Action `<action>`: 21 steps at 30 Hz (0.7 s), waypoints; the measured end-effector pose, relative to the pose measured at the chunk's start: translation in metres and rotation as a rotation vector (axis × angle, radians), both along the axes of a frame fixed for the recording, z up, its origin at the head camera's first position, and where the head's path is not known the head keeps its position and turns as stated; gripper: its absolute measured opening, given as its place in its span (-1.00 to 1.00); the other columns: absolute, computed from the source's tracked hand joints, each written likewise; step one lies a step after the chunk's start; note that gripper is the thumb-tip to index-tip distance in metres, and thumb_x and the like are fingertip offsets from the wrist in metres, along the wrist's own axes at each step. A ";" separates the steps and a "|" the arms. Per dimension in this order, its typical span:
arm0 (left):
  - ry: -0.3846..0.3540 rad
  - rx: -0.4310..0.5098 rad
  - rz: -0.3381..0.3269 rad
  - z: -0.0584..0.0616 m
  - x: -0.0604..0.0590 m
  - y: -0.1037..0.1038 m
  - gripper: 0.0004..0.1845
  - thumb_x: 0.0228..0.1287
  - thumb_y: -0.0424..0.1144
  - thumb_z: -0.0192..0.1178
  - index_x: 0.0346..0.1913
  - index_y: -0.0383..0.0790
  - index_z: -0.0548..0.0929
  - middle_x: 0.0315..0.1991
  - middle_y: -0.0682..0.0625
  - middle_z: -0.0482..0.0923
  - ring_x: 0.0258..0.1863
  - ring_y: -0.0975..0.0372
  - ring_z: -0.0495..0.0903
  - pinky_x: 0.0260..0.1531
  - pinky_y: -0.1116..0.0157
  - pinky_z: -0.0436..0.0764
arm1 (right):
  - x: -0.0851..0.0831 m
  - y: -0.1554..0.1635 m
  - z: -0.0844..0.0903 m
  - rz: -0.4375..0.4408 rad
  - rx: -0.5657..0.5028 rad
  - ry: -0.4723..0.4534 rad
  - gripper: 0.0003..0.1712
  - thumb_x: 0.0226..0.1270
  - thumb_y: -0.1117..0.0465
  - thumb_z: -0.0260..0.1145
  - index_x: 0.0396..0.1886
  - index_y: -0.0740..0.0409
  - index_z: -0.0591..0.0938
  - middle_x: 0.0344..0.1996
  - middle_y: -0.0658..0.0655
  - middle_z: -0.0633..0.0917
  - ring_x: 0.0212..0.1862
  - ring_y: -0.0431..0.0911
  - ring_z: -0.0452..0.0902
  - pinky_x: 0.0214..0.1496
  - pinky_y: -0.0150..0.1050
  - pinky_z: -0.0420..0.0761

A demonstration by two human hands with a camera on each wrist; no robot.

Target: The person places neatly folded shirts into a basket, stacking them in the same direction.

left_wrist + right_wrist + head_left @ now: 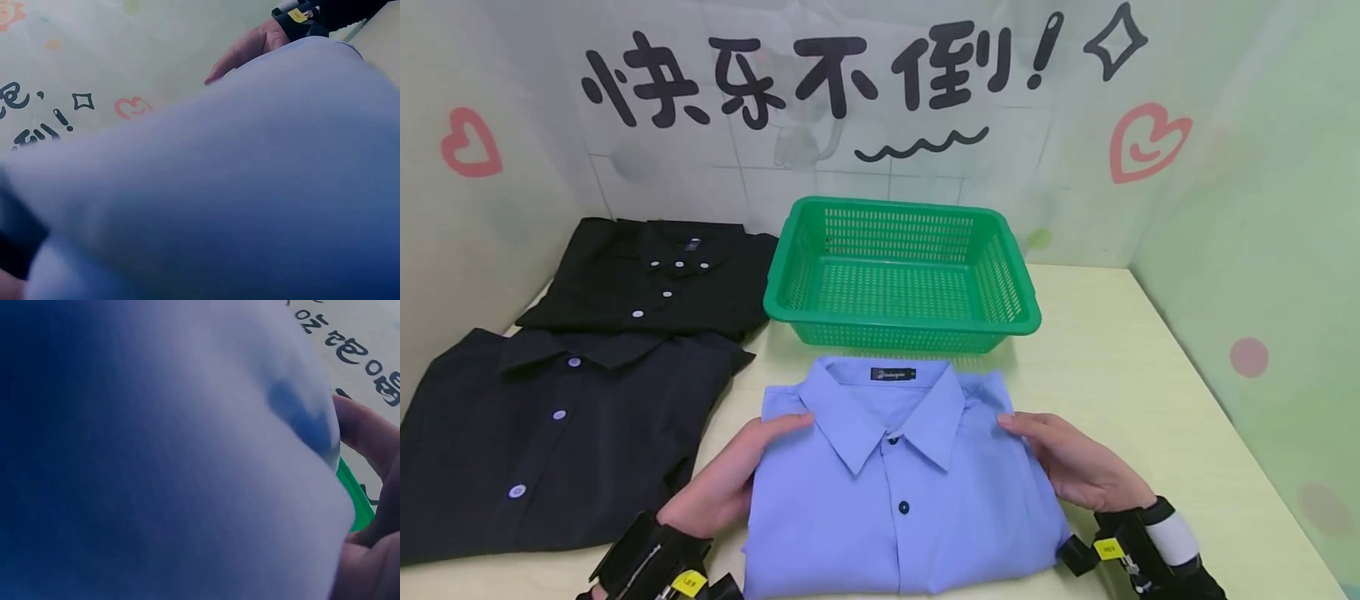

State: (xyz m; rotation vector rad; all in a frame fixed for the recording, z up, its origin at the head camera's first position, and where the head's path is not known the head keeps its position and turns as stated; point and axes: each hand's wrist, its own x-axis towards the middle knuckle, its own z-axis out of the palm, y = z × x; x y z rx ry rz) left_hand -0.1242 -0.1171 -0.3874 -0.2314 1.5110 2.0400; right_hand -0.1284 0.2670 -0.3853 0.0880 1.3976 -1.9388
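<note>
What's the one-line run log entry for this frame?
left hand: grips blue shirt left edge | right hand: grips right edge | shirt: folded, on table | green basket: behind shirt

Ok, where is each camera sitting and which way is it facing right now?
Head: worn on the head, looking forward and down at the blue shirt, green basket and two dark shirts; both hands show, left hand and right hand.
Left wrist: beside the shirt's left edge, looking across the blurred cloth to the right hand.
Right wrist: pressed close to the cloth; its own fingers show.
All three views share the blue shirt.
</note>
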 end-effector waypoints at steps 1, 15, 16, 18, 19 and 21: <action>-0.001 -0.020 0.008 -0.001 0.001 0.001 -0.30 0.27 -0.06 0.28 0.42 -0.11 0.31 0.31 -0.11 0.38 0.16 0.10 0.47 0.12 0.15 0.43 | 0.001 -0.002 -0.001 -0.006 0.031 0.008 -0.49 0.58 0.12 0.07 0.31 0.39 0.32 0.14 0.23 0.49 0.11 0.01 0.50 0.15 -0.03 0.52; 0.079 -0.107 0.076 -0.009 0.004 0.001 -0.34 0.20 -0.14 0.40 0.32 -0.18 0.38 0.25 -0.09 0.43 0.21 0.09 0.44 0.19 0.09 0.39 | -0.002 -0.007 -0.014 -0.020 0.148 0.053 -0.55 0.52 0.14 0.17 0.23 0.33 0.40 0.16 0.22 0.51 0.13 0.01 0.49 0.12 -0.08 0.52; 0.077 -0.108 0.087 -0.009 0.003 0.000 -0.34 0.20 -0.14 0.40 0.31 -0.19 0.39 0.25 -0.09 0.44 0.21 0.09 0.44 0.19 0.09 0.40 | -0.002 -0.007 -0.014 -0.021 0.138 0.047 -0.54 0.53 0.13 0.16 0.25 0.32 0.39 0.17 0.21 0.50 0.15 0.01 0.48 0.14 -0.08 0.51; 0.071 -0.116 0.106 -0.010 0.003 0.000 -0.36 0.20 -0.14 0.40 0.30 -0.19 0.40 0.23 -0.10 0.46 0.19 0.10 0.47 0.18 0.10 0.41 | -0.002 -0.007 -0.014 -0.029 0.119 0.023 -0.49 0.54 0.13 0.15 0.32 0.31 0.34 0.20 0.19 0.48 0.18 -0.01 0.45 0.17 -0.08 0.48; 0.069 -0.119 0.111 -0.010 0.003 -0.001 -0.36 0.20 -0.13 0.41 0.29 -0.19 0.40 0.23 -0.10 0.46 0.18 0.10 0.47 0.17 0.10 0.42 | -0.002 -0.007 -0.014 -0.034 0.110 0.010 -0.45 0.54 0.12 0.14 0.36 0.31 0.30 0.22 0.19 0.46 0.19 -0.02 0.43 0.19 -0.07 0.46; 0.070 -0.125 0.120 -0.010 0.003 -0.001 -0.35 0.20 -0.12 0.41 0.30 -0.19 0.40 0.23 -0.10 0.46 0.18 0.10 0.47 0.17 0.09 0.42 | -0.002 -0.008 -0.013 -0.040 0.103 -0.004 -0.37 0.55 0.11 0.13 0.44 0.29 0.20 0.27 0.17 0.42 0.24 -0.03 0.38 0.24 -0.07 0.41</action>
